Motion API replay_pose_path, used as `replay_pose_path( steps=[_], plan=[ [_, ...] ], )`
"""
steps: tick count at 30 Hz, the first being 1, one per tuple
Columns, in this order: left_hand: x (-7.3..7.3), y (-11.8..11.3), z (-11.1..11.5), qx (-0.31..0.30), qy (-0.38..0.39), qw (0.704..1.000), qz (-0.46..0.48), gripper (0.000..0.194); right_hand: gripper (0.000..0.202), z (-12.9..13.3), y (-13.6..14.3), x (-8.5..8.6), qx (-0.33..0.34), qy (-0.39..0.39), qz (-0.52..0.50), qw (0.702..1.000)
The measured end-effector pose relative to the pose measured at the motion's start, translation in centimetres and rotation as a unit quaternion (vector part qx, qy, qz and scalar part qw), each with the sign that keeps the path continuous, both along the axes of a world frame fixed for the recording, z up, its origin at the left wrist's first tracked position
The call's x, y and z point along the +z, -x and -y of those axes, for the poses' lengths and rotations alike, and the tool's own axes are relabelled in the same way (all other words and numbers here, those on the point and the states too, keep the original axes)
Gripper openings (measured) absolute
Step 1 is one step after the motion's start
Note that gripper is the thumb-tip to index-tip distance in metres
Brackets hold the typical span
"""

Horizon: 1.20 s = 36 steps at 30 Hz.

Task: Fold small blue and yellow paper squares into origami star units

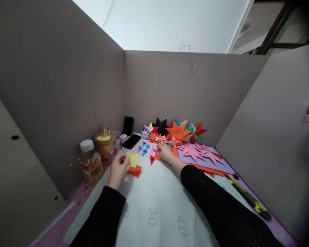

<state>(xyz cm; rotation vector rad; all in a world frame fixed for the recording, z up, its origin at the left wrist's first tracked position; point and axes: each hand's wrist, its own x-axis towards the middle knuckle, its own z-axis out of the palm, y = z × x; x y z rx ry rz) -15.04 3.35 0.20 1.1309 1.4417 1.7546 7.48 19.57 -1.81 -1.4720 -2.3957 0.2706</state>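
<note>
Covering the desk before you is a white mat [167, 192] printed with grey numbers, "30" and "40" among them. Grey-brown panels [193, 89] enclose it on three sides, and a white wall [175, 24] rises behind.

Your left hand [118, 170] pinches one yellow paper square [133, 160] above the mat, near one orange paper piece [135, 171]. Your right hand [166, 153] reaches to the edge of a pink sheet [151, 150], its fingers bent; you cannot tell from here whether they grip anything.

On that sheet you have about five blue folded pieces [144, 152], with one red folded piece [152, 160] by its near edge. Farther back, count one black star [161, 126], one large orange star [179, 133] and two large pink stars [190, 151]. To your left are two jars [105, 151] and two flat black devices [128, 126]; to your right, one yellow-and-black cutter [247, 197].
</note>
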Motion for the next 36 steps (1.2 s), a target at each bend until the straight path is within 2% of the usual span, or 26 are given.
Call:
replay_pose_path(
  steps=[7, 10, 12, 15, 17, 19, 21, 23, 26, 29, 32, 34, 36],
  plan=[
    [-0.4, 0.2, -0.1, 0.001, -0.006, 1.0, -0.01, 0.025, 0.046, 0.5, 2.1, -1.2, 0.097, 0.0, 0.085, 0.992],
    [-0.2, 0.1, 0.0, 0.001, -0.009, 1.0, 0.001, 0.025, 0.053, 0.8, 2.2, -1.4, 0.097, 0.01, 0.091, 0.991],
    [0.0, -0.3, 0.1, -0.01, -0.004, 1.0, 0.01, 0.025, 0.056, 1.1, 2.2, -0.8, 0.084, 0.005, 0.079, 0.993],
    [0.2, -1.1, 0.3, -0.048, 0.02, 0.998, 0.03, 0.023, 0.061, 2.3, 2.0, 0.8, 0.047, -0.045, -0.022, 0.998],
    [0.4, -2.0, 0.6, -0.076, 0.041, 0.995, 0.052, 0.024, 0.061, 4.2, 1.6, 1.9, 0.057, -0.073, -0.125, 0.988],
    [0.6, -3.2, 0.9, -0.108, 0.063, 0.989, 0.083, 0.029, 0.058, 7.2, 0.7, 2.6, 0.107, -0.081, -0.224, 0.965],
    [1.1, -4.7, 1.4, -0.145, 0.085, 0.979, 0.115, 0.033, 0.06, 10.8, -0.6, 2.8, 0.165, -0.094, -0.262, 0.946],
    [1.7, -6.6, 1.9, -0.183, 0.105, 0.968, 0.139, 0.037, 0.057, 14.2, -2.2, 2.5, 0.184, -0.092, -0.281, 0.937],
    [2.5, -9.8, 2.9, -0.251, 0.138, 0.945, 0.159, 0.039, 0.037, 17.8, -4.6, 1.9, 0.137, -0.085, -0.334, 0.929],
    [2.5, -12.5, 3.4, -0.289, 0.157, 0.932, 0.149, 0.035, 0.026, 19.3, -6.5, 1.5, 0.091, -0.084, -0.398, 0.909],
    [1.6, -14.0, 3.3, -0.285, 0.139, 0.943, 0.096, 0.032, 0.031, 19.7, -7.5, 1.6, 0.061, -0.04, -0.495, 0.866],
    [0.9, -14.3, 3.1, -0.276, 0.11, 0.954, 0.052, 0.03, 0.027, 19.7, -7.7, 1.6, 0.032, 0.005, -0.558, 0.829],
    [0.3, -14.1, 3.0, -0.26, 0.087, 0.961, 0.021, 0.029, 0.021, 19.6, -7.7, 1.4, 0.002, 0.037, -0.585, 0.81]
  ],
)
